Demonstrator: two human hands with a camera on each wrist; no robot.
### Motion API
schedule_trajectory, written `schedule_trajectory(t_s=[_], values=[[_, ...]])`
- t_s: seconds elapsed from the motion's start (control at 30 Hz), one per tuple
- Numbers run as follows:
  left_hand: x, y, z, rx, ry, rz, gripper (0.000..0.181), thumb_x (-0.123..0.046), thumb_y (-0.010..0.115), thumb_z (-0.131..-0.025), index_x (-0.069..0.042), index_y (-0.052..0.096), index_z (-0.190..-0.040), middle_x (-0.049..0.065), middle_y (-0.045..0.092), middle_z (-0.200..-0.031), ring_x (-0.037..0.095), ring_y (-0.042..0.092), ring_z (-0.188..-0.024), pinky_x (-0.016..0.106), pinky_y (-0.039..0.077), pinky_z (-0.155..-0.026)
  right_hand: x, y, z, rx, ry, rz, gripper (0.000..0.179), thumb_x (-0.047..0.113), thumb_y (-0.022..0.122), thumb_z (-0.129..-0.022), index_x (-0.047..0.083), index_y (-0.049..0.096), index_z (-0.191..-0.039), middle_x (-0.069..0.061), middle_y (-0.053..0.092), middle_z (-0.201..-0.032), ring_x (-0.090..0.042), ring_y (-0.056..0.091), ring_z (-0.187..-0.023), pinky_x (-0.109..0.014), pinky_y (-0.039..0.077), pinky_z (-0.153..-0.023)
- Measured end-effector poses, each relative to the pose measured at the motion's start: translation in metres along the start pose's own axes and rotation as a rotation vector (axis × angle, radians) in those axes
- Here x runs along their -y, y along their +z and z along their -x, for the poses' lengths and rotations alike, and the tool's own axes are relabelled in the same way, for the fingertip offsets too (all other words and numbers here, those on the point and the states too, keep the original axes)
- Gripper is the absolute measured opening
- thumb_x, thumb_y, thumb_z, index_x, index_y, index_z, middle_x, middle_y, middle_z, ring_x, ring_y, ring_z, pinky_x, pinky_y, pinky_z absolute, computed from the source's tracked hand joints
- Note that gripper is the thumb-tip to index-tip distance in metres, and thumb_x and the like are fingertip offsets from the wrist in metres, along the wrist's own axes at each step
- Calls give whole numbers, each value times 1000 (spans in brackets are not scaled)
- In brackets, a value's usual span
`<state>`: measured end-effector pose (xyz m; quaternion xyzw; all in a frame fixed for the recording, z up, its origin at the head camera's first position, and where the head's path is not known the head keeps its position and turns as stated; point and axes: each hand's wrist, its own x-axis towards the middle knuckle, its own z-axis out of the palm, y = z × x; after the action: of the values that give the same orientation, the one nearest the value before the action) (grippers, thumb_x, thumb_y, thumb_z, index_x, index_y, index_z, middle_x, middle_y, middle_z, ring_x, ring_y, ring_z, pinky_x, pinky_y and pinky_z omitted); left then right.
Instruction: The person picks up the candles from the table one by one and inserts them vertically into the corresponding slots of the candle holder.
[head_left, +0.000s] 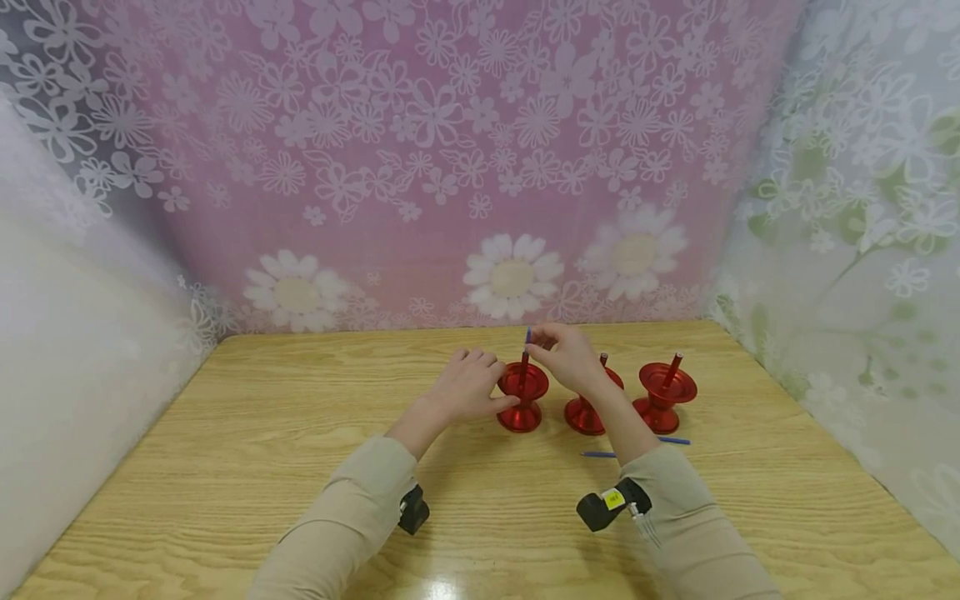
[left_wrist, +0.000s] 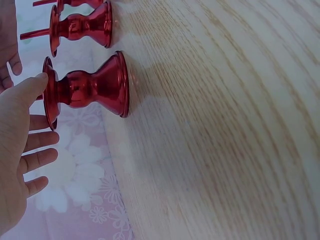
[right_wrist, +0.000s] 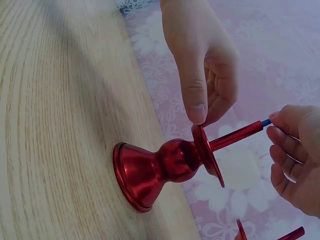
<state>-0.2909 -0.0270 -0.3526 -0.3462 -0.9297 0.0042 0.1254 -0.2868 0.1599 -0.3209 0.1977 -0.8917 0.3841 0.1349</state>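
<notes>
A red metal candle holder [head_left: 522, 415] stands upright on the table, with a wide dish and a thin tube rising from its middle. My left hand [head_left: 471, 385] holds the rim of that dish, thumb [left_wrist: 37, 85] on the near side and fingers on the far side. Above the tube, my right hand [head_left: 567, 358] pinches a slim blue stick [head_left: 528, 335] between thumb and forefinger. In the right wrist view the lower end of the blue stick [right_wrist: 266, 122] meets the tube's top; the rest is hidden by the fingers.
Two more red candle holders stand to the right, a middle one [head_left: 584, 417] partly behind my right forearm and a far right one [head_left: 667, 383]. Nearer me lie blue sticks [head_left: 597, 454] on the wooden table [head_left: 315, 450]. Flowered curtains [head_left: 375, 167] rise behind and at both sides.
</notes>
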Motion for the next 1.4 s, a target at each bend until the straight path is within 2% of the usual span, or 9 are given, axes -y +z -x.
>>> schedule_trajectory(t_s=[0.3,0.5,0.73,1.07,1.27,1.4], values=[[1,-1,-1,2,-1,4,47,-56,53,-87,-14,62,-107,0,59,-103,19,51,-99,42,34,-95,-3,2,0,-17,-4,-21,15,12,62,-89,1,66,-98,-9,63,-89,-24,57,-84,-36,46,-68],[1,0,-1,-6,2,-3,47,-56,53,-87,-14,62,-106,-1,58,-101,19,51,-97,42,35,-92,-8,5,-1,-36,-43,-31,9,13,63,-89,5,66,-90,-5,63,-86,-21,57,-81,-32,44,-64],[1,2,0,-12,1,4,47,-56,53,-87,-14,62,-105,-1,58,-101,19,50,-96,41,36,-90,-12,9,1,-59,-47,-72,7,10,63,-88,3,65,-91,-5,63,-85,-22,58,-81,-33,46,-67],[1,2,3,-7,6,11,44,-55,52,-87,-15,61,-103,0,58,-101,21,50,-100,41,35,-89,-14,11,6,-35,37,-111,13,15,63,-89,4,63,-95,-6,63,-88,-23,57,-86,-35,45,-71],[0,2,4,-49,19,11,41,-52,53,-88,-14,62,-100,-1,59,-98,21,51,-99,40,36,-88,-14,6,8,-22,56,-100,20,21,63,-89,5,63,-99,-6,64,-90,-23,57,-87,-35,45,-72],[-1,1,4,-103,28,22,34,-48,55,-89,-14,60,-88,-2,57,-88,20,52,-92,37,37,-86,-13,1,10,-24,48,-88,23,24,61,-91,4,64,-102,-8,64,-94,-25,57,-90,-40,45,-76]])
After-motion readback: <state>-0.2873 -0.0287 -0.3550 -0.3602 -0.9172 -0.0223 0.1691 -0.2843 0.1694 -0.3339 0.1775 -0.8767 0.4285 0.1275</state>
